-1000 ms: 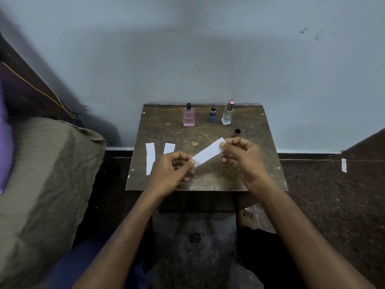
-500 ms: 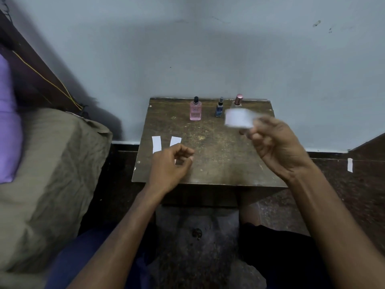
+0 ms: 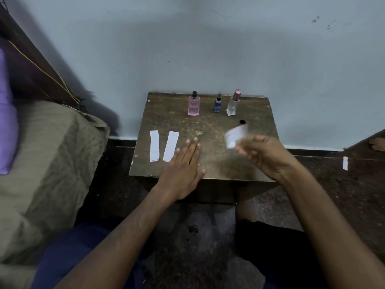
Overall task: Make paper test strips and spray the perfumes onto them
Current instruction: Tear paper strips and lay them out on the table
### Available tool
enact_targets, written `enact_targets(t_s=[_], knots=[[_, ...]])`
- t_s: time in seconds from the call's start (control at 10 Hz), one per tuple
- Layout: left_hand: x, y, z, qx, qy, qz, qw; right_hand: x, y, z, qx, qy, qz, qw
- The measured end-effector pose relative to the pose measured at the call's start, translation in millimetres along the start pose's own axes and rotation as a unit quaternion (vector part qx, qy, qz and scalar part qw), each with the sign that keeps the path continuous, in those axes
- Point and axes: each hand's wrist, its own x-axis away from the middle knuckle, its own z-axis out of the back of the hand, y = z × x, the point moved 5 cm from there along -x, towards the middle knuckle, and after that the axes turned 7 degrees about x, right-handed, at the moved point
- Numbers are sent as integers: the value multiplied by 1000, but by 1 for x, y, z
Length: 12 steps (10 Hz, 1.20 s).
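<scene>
Left hand (image 3: 183, 165) lies flat on the small wooden table (image 3: 208, 163), fingers straight and close together, palm down, just to the right of the nearer of two white paper strips (image 3: 171, 146); the other strip (image 3: 154, 146) lies parallel just beyond it, toward the table's left edge. Right hand (image 3: 264, 157) is up over the table's right side, blurred, fingers curled, pinching a white piece of paper (image 3: 235, 134) at its lower end (too smeared to read its exact shape). Along the back edge stand three bottles: a pink perfume (image 3: 194, 105), a small blue one (image 3: 218, 102), a clear one with a rosy cap (image 3: 233, 104). A small dark cap (image 3: 242, 122) sits just in front of the clear bottle. On the floor to the right, one stray paper scrap (image 3: 345, 163).
</scene>
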Motion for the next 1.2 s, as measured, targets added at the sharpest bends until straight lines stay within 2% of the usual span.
enact_targets(t_s=[0.1, 0.2, 0.3, 0.4, 0.5, 0.6, 0.7, 0.8, 0.9, 1.0, 1.1, 1.2], knots=[[-1, 0, 1, -5, -17, -1, 1000, -6, 3, 10, 315, 165, 26, 934], [-1, 0, 1, 4, -29, 2, 1000, 2, -26, -5, -172, -7, 76, 982], [-1, 0, 2, 5, -25, 2, 1000, -1, -20, -14, -217, -64, 36, 974], [-2, 0, 2, 5, -22, 1, 1000, -9, 4, 3, 369, 135, 4, 920], [-2, -1, 1, 7, -22, 1, 1000, -8, -6, -2, 176, 94, 61, 978], [0, 1, 3, 22, -17, 4, 1000, 1, -32, -18, -226, -65, 96, 967], [0, 3, 7, 29, -12, 4, 1000, -6, -8, -13, 170, 44, 47, 983], [-1, 4, 8, 24, -19, 7, 1000, -8, 2, -6, 326, 95, 25, 940], [0, 5, 8, 32, -19, 12, 999, 2, -24, -14, -121, -17, 86, 989], [0, 7, 13, 47, -16, 11, 999, -1, -21, -19, -170, -54, 51, 983], [0, 6, 14, 46, -15, 6, 999, -7, 3, -3, 309, 96, 6, 946], [0, 5, 14, 48, -17, 4, 999, -5, -1, 0, 242, 115, 17, 963]])
